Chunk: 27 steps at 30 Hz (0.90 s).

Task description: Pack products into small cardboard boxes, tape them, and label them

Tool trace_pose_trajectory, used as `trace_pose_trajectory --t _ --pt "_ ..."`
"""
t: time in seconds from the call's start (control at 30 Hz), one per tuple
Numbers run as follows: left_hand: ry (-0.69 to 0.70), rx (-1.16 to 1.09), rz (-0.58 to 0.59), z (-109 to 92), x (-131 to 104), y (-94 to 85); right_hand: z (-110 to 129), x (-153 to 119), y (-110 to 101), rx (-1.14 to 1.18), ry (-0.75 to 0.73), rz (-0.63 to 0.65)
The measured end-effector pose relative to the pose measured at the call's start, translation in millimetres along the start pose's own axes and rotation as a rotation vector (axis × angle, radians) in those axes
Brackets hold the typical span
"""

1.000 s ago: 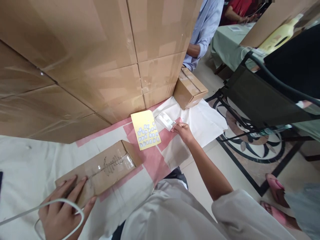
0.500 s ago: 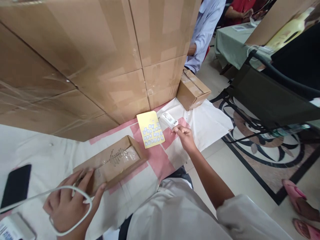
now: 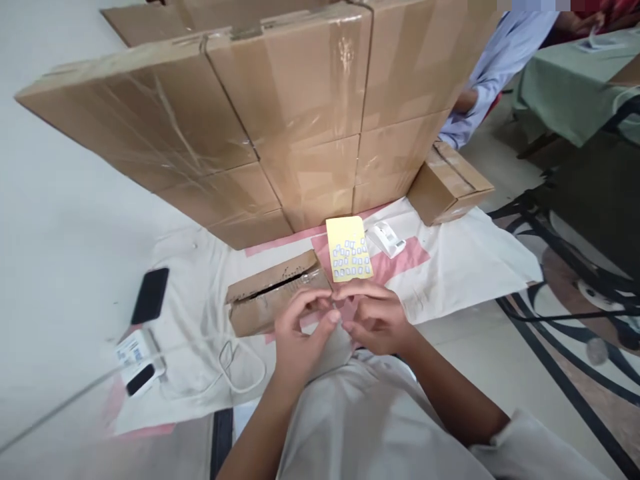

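Note:
My left hand and my right hand meet in front of my body, fingertips almost touching. Each has its thumb and fingers drawn into a pinch; whatever lies between them is too small to make out. Just left of my left hand lies a long cardboard box, a dark slit showing between its top flaps. Beyond my fingers is a yellow card bearing rows of small white outlined rectangles. To the card's right, a small white device rests on the cloth.
A tall wall of taped cardboard boxes stands behind the card. Another cardboard box sits at the right. A black phone, a white boxy device and a white cable lie left. A person's sleeve shows beyond.
My left hand has left the cardboard box and my right hand has left the white device; both came together near my body. The box's top now shows a gap. The view has shifted left.

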<state>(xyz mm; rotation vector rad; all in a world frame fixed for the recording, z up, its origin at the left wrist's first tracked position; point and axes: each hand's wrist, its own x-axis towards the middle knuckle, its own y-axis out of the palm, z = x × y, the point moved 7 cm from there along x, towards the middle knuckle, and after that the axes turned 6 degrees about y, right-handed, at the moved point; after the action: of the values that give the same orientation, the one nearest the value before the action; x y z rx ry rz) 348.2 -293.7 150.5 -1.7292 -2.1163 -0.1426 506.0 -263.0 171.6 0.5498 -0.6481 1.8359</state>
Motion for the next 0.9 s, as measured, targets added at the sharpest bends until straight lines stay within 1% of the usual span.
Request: trace_pose_trajectory --t 0.13,0.17,0.23,0.3,0.4,0.47,0.5,0.53,0.57,0.63,0.67,0.7,0.73,0.77,0.8,0.83,0.9 --pt "-0.219 -0.037 -0.09 14 -13 -8.7 5 -2 19 -0.119 -0.106 0.056" --pt "-0.269 -0.069 -0.089 18 -16 -8.7 6 -3 24 -0.135 -0.119 0.077" --pt "-0.352 -0.147 -0.045 25 -22 -5.8 5 -4 33 -0.129 -0.123 0.1" --pt "-0.393 -0.195 -0.012 30 -27 -4.8 5 -4 39 -0.098 -0.103 0.105" --pt "-0.381 -0.21 -0.054 33 -34 -11.7 5 -4 45 -0.04 -0.069 0.103" --pt "-0.331 -0.197 -0.11 32 -39 -19.2 5 -5 50 0.006 -0.03 0.116" --pt "-0.281 -0.172 -0.148 29 -41 -24.4 3 -5 53 0.032 0.025 0.129" --pt "-0.201 -0.125 -0.192 23 -44 -30.5 -1 -6 57 0.068 0.123 0.147" --pt "-0.1 -0.057 -0.234 16 -46 -36.9 -9 -8 63 0.12 0.262 0.17" --pt "0.11 0.106 -0.293 1 -52 -46.7 -25 -18 78 0.272 0.602 0.233" --pt "0.185 0.179 -0.311 -4 -54 -50.1 -31 -25 87 0.351 0.763 0.266" --pt "0.234 0.238 -0.331 -7 -55 -53.6 -34 -31 95 0.419 0.888 0.296" --pt "0.258 0.283 -0.354 -7 -55 -57.5 -36 -36 102 0.456 0.972 0.323" --pt "0.266 0.31 -0.394 -7 -55 -63.0 -37 -39 106 0.446 1.015 0.335" --pt "0.276 0.315 -0.46 -7 -54 -70.9 -38 -40 105 0.391 1.019 0.323" --pt "0.295 0.301 -0.553 -7 -54 -81.0 -38 -38 102 0.307 0.992 0.3" --pt "0.367 0.254 -0.766 -11 -57 -104.4 -39 -31 89 0.102 0.893 0.241"
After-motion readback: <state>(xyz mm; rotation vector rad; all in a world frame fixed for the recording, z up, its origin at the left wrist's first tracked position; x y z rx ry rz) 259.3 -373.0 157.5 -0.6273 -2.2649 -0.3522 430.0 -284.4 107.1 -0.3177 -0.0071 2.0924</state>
